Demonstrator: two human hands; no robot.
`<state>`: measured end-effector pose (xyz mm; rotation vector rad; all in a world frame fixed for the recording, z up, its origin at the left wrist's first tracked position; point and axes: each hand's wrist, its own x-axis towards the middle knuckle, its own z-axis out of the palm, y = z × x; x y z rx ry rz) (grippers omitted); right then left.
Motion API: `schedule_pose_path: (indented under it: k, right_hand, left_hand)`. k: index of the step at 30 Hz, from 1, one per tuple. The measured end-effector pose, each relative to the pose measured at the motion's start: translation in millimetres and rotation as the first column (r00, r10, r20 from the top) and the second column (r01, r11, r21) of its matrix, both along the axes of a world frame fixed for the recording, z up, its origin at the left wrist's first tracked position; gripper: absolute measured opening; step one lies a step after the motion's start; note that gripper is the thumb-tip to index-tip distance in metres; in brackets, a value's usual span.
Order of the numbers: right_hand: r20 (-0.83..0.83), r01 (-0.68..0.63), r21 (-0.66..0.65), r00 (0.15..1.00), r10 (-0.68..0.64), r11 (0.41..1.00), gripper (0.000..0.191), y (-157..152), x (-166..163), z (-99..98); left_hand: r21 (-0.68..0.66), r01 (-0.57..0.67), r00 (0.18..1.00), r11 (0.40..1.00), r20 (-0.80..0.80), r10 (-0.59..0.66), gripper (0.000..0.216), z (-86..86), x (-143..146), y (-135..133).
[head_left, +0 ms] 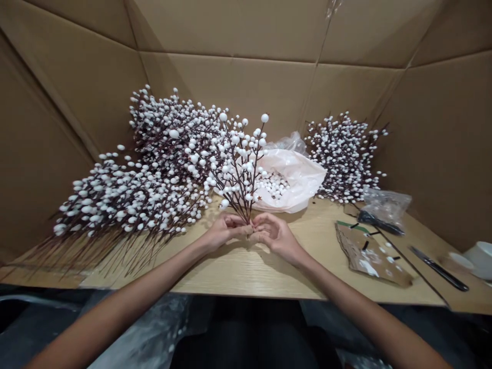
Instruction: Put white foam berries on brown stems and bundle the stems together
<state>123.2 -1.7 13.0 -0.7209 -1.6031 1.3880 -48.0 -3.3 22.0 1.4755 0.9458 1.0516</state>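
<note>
Both my hands meet at the middle of the wooden table (246, 277). My left hand (225, 230) and my right hand (271, 233) are closed round the bottom ends of a bunch of dark twigs with white berries (240, 159), which stands upright and fans out above my fingers. The stems are gathered where my fingertips touch.
A big heap of white-berry twigs (142, 174) lies at the left, a smaller heap (344, 156) at the back right. A white plastic bag with loose white beads (292, 179) sits behind my hands. Torn brown paper (369, 253), a small clear bag (384, 207), a knife-like tool (438, 267) and a white bowl (480, 256) lie at the right. Cardboard walls surround the table.
</note>
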Motion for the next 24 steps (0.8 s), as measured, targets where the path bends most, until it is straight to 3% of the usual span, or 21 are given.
schedule_pose_path:
  k: [9, 15, 19, 24]
  right_hand:
    - [-0.052, 0.067, -0.052, 0.996, -0.070, 0.996, 0.025, 1.9, -3.5, -10.8]
    - [-0.068, 0.086, -0.127, 0.993, -0.095, 0.988, 0.029, 0.7, -3.6, -9.1]
    - [-0.085, 0.054, -0.171, 0.994, -0.070, 0.984, 0.035, 0.3, -3.3, -6.9]
    - [-0.068, -0.012, -0.124, 0.998, 0.004, 0.992, 0.036, -3.8, 1.5, 1.7]
  left_hand:
    - [0.030, 0.068, 0.996, 0.997, -0.063, -0.066, 0.025, -2.6, -0.5, 2.2]
    - [0.067, 0.034, 0.996, 0.997, -0.081, -0.028, 0.027, -2.2, -0.3, 0.7]
    - [0.083, 0.045, 0.991, 0.996, -0.131, -0.034, 0.028, 0.3, -1.9, 0.3]
    - [0.086, 0.030, 0.989, 0.996, -0.147, -0.017, 0.030, 3.1, -4.2, 0.8]
